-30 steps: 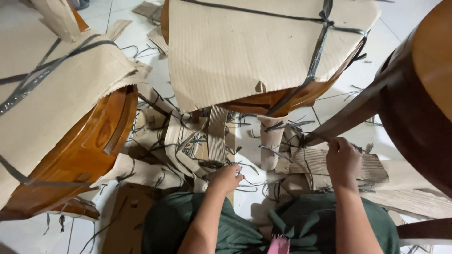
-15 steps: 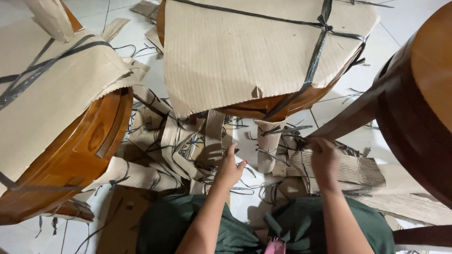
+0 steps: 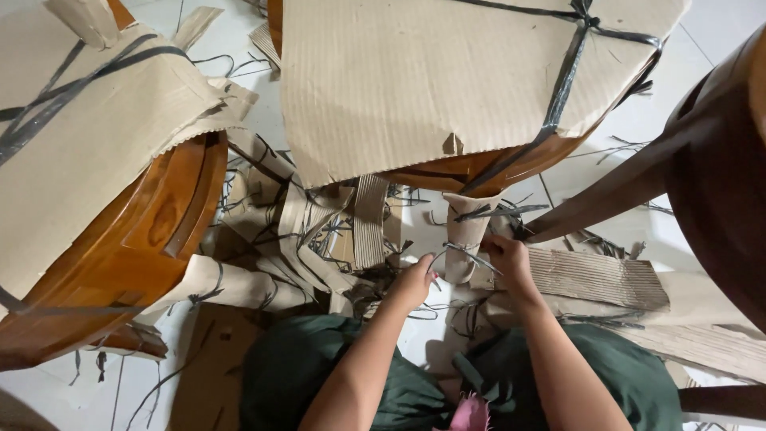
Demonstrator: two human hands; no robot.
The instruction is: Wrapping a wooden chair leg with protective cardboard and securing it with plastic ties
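Both hands (image 3: 415, 281) (image 3: 507, 259) grip the cardboard-wrapped leg (image 3: 467, 231).

A cardboard-wrapped leg (image 3: 465, 231) stands at centre, the left hand (image 3: 413, 281) just left of it and the right hand (image 3: 506, 259) just right. Cardboard scraps (image 3: 303, 231) lie on the floor (image 3: 630, 132) to the left; a wrapped tabletop (image 3: 447, 80) sits behind.

A large corrugated cardboard sheet (image 3: 447, 80), bound by a black strap (image 3: 562, 88), covers a round wooden table (image 3: 511, 164). Another wrapped wooden tabletop (image 3: 136, 239) tilts at left (its edge glossy). Cardboard scraps (image 3: 295, 223) litter the white tiled floor (image 3: 638, 120).
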